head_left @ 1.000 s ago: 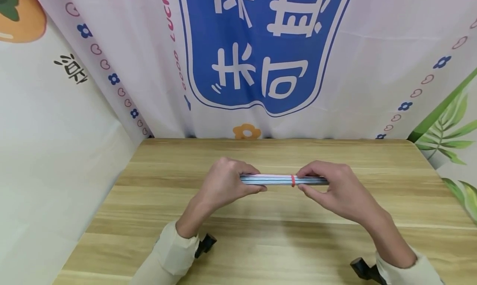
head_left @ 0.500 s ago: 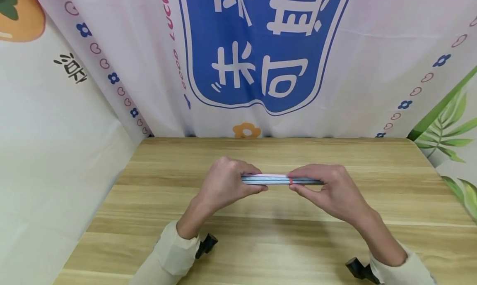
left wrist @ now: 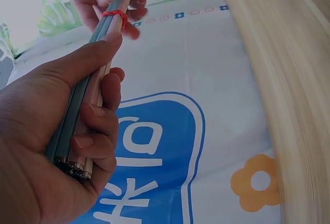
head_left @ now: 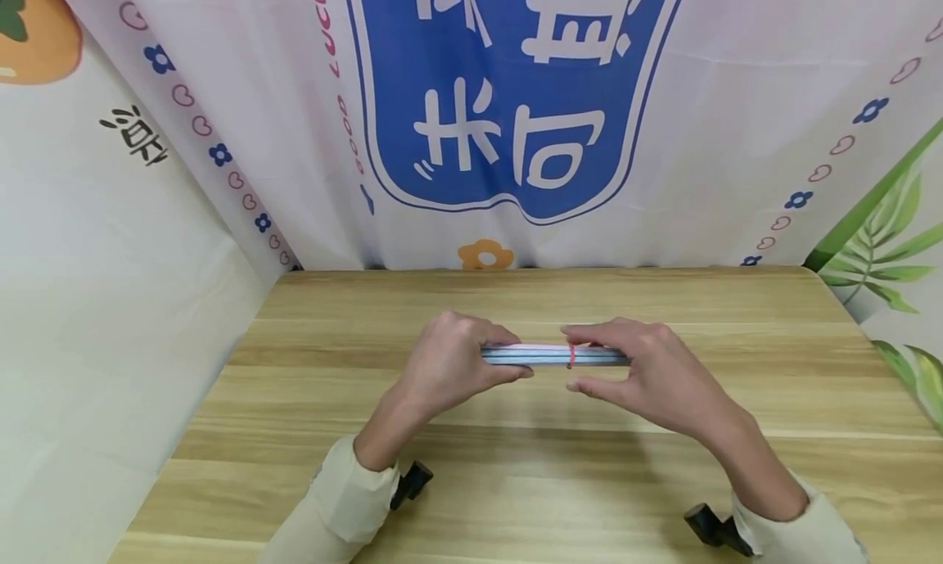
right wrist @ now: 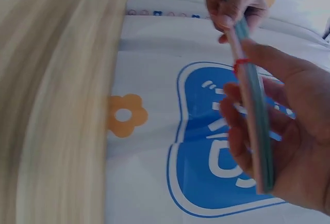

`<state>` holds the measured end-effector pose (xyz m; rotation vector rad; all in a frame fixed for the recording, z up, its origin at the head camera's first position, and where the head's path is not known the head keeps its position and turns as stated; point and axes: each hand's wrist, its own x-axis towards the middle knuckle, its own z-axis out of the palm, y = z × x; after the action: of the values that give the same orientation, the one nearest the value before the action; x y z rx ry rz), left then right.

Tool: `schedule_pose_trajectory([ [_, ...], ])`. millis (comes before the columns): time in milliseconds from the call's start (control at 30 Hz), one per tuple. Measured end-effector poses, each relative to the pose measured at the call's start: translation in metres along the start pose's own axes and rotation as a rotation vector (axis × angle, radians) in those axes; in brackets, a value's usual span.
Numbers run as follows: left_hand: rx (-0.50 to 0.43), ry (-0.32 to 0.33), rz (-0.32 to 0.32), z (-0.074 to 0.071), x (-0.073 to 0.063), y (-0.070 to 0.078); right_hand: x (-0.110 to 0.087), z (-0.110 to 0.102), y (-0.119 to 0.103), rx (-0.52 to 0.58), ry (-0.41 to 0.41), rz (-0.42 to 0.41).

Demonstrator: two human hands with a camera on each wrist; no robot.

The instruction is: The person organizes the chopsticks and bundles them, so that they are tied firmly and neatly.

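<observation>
A bundle of slim pink and blue-green sticks (head_left: pixel 526 354) is held level above the table, with a red rubber band (head_left: pixel 570 356) round it. My left hand (head_left: pixel 445 363) grips the bundle's left part, thumb along the near side and fingers curled round it; the dark stick ends (left wrist: pixel 72 167) show at the palm in the left wrist view. Around the right part is my right hand (head_left: pixel 651 372), its thumb and fingers spread to either side of the sticks. In the right wrist view, the thumb tip is close by the band and the other fingers lie loosely behind the bundle (right wrist: pixel 258 136).
Below the hands is a wood-grain table (head_left: pixel 516 482). A white curtain (head_left: pixel 737 138) with a blue printed sign hangs along its far edge. Black wrist mounts (head_left: pixel 412 482) stick out from both sleeves.
My right hand pinched the band and moved left, taking the band a little along the sticks. Its thumb and fingers have now spread off it. The left hand keeps its grip, shifting slightly right.
</observation>
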<state>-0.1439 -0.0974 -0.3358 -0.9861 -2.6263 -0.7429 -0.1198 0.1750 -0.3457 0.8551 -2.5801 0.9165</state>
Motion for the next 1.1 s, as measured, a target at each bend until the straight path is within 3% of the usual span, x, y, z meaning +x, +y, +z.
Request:
schedule_pose_trajectory([
  [133,-0.014,-0.017,-0.010,0.000,0.001,-0.001,0.000,-0.005,0.000,0.015,-0.042,0.014],
  [400,-0.016,-0.017,-0.015,-0.004,0.001,-0.002,0.000,0.004,0.000,0.041,0.061,-0.049],
  [800,0.006,-0.004,0.004,-0.002,-0.002,-0.002,-0.002,0.014,-0.001,0.137,0.112,-0.005],
  [1100,-0.022,-0.032,0.019,0.001,-0.001,0.003,-0.001,0.017,-0.007,0.030,0.063,-0.015],
])
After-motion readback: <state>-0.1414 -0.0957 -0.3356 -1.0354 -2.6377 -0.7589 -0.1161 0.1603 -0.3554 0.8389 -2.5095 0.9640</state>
